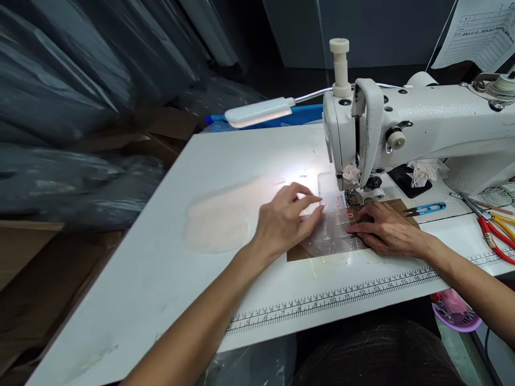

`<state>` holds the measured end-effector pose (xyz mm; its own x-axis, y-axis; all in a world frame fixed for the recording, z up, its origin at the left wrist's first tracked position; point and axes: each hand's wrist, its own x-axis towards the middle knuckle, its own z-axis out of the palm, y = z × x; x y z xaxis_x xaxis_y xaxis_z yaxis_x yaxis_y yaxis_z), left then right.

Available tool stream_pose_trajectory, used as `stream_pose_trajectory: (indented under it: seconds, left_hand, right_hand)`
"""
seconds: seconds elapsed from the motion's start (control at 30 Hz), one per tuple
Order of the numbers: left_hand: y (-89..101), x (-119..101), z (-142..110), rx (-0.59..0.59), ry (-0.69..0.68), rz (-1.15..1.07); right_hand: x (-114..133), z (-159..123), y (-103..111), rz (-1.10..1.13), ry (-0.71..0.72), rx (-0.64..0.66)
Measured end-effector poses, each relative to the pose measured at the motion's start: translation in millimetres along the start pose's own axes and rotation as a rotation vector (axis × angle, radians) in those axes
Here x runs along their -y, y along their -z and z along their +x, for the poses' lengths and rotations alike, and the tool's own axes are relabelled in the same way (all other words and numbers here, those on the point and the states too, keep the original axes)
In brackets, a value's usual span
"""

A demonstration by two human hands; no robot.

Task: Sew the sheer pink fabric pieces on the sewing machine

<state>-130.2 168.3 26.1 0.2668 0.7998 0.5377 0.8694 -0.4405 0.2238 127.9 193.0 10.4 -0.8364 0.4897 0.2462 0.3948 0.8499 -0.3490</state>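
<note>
A piece of sheer white fabric [332, 230] with small red marks lies under the needle area of the white sewing machine [426, 120]. My left hand [284, 217] pinches the left side of the fabric between thumb and index finger. On the other side, my right hand [382, 228] rests low on the bed, its thumb and index fingertip closed at the fabric's right part. Beneath both lies a brown plate [300, 253], partly covered by the fabric and my right hand. The presser foot [353, 198] is just beyond my fingers.
Blue thread snips [426, 209] and red-handled scissors [488, 230] lie to the right. A printed ruler [333, 300] runs along the front of the white table [161, 257]. A lamp [259, 112] hangs over it. Below right sits a purple basket [458, 321].
</note>
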Motion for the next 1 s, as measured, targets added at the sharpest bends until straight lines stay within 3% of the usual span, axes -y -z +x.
stream_pose_trajectory:
  seconds: [0.1,0.2,0.5,0.67,1.0]
  left_hand:
    - [-10.2,-1.3,10.0,0.130,-0.378,0.064]
    - [-19.6,-0.7,17.3,0.251,-0.507,0.113]
    - [-29.0,3.2,25.4,0.394,-0.411,0.182]
    - [-27.4,4.2,19.4,0.381,-0.343,0.073]
    - [-31.1,7.8,15.6,0.319,-0.373,0.046]
  right_hand:
    - [0.7,-0.7,-1.0,-0.010,0.003,-0.010]
    - [0.4,-1.5,-2.8,-0.022,0.011,-0.036]
    - [-4.1,-0.6,-8.3,0.029,-0.042,-0.118]
    - [-3.6,-0.6,-9.9,0.009,-0.039,-0.121]
    - [-3.5,-0.3,-7.7,-0.003,-0.045,-0.097]
